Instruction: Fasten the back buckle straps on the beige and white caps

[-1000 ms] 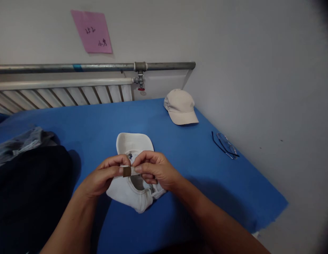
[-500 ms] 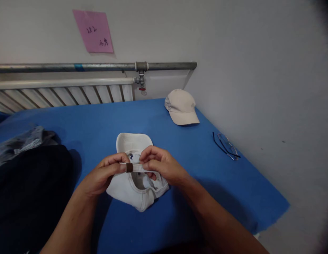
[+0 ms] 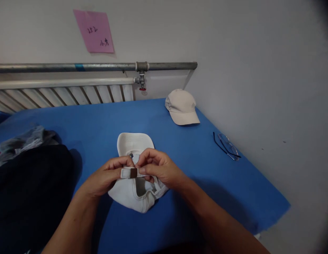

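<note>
A white baseball cap lies on the blue-covered table, its brim pointing away from me and its back opening facing me. Across that opening runs the cap's adjustment strap, with a dark brown buckle on it. My left hand is closed, pinching the strap just left of the buckle. With thumb and fingers, my right hand grips the strap close to the buckle's right side. Parts of the cap's crown and inside are hidden behind both hands.
A beige cap rests near the back right of the blue table. Folded eyeglasses lie by the right edge. Dark and grey clothing is piled at the left. Behind stand a radiator and a metal pipe.
The buckle has shifted slightly right and toward me, and a white strap end now shows on its left. My hands have come closer together at the strap.
</note>
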The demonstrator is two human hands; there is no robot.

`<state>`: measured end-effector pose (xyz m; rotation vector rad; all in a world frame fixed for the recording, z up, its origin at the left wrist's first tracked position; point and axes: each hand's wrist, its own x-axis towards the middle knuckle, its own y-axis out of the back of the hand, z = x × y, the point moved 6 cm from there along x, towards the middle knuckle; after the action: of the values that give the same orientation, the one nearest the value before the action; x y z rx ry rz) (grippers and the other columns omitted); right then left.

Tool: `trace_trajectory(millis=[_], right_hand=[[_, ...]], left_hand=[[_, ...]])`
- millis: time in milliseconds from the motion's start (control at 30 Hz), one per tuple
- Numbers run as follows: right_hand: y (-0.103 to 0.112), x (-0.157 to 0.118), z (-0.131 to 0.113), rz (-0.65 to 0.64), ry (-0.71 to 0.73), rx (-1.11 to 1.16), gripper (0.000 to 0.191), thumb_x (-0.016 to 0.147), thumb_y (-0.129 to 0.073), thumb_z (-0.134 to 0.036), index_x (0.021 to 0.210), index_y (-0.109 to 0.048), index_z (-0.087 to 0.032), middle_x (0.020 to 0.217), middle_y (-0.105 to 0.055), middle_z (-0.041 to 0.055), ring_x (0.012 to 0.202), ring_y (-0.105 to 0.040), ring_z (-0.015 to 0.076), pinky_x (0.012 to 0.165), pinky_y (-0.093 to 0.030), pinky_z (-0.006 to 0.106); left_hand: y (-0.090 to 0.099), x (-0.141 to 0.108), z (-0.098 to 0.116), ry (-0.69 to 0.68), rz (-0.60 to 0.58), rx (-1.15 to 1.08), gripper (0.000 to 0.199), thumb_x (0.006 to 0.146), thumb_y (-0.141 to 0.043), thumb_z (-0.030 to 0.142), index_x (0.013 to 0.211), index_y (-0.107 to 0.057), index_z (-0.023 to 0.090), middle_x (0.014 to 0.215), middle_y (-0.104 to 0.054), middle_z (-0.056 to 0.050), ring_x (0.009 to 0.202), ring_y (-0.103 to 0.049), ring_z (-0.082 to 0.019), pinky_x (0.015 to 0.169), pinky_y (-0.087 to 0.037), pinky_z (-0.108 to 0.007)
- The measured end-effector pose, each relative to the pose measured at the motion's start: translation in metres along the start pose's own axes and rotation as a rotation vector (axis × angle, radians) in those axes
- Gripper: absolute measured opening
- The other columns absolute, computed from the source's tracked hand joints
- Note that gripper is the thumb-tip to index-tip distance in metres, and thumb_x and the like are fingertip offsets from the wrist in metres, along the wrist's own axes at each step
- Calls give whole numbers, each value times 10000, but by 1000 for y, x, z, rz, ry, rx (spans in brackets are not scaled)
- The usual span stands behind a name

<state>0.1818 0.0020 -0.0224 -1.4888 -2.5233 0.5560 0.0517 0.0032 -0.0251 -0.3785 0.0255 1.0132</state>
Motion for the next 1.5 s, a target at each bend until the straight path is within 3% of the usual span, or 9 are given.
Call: trace_trajectory(millis=[167,300,633,900,1167,1367,1500], right_hand=[[1,-1,-3,41,30,-46,148,682,-714,-186,773,-597,-183,608,-576,-69,466,-506,46,411,-395,148],[5,-3,-7,-11,-8,-91,137,706,-700,-198,801,-604,-179,598,-601,-57,499,-560,72,422,-423,160],[5,-3,-4,-53,-56,-8,196,637,-693,-97,794,-604,-171,656,-629,-59,487,-568,59,418,-430,150],[0,-2,-3,-65,-30,25,197,646,-738,-153,758,-578,-179,620,-635,-70,468,-558,59,465,-452,182],[4,-3,-5,-39,-39,-71,162,694,-713,-191,789,-582,-184,570,-594,-73,454,-536,68,396,-394,162],[16,-7,-16,-37,-65,-47,234,666,-714,-112,873,-623,-170,729,-686,-18,623,-627,81,606,-491,201],[11,-8,-12,-92,-124,-29,288,635,-739,-102,889,-625,-175,779,-682,-27,602,-644,81,616,-522,223]], left_hand=[[2,0,-1,23,4,26,226,676,-797,322,655,-651,151,587,-571,26,538,-467,-89,511,-347,-183],[4,-2,4,-30,-6,-1,254,675,-797,363,660,-657,153,596,-595,17,519,-470,-93,494,-346,-193],[4,-1,1,-15,-23,18,280,662,-811,383,665,-654,151,585,-587,15,520,-464,-93,489,-340,-193],[6,0,-9,34,-31,51,275,661,-809,368,675,-646,147,626,-597,11,553,-482,-99,546,-356,-209],[7,-2,-5,45,8,56,270,665,-813,355,660,-637,152,602,-590,22,539,-483,-91,533,-354,-195],[10,-3,-1,31,44,18,296,620,-841,359,629,-636,145,559,-562,27,498,-454,-80,482,-323,-184],[11,-2,-5,61,38,23,305,624,-837,362,637,-622,146,550,-550,29,483,-444,-78,478,-317,-188]])
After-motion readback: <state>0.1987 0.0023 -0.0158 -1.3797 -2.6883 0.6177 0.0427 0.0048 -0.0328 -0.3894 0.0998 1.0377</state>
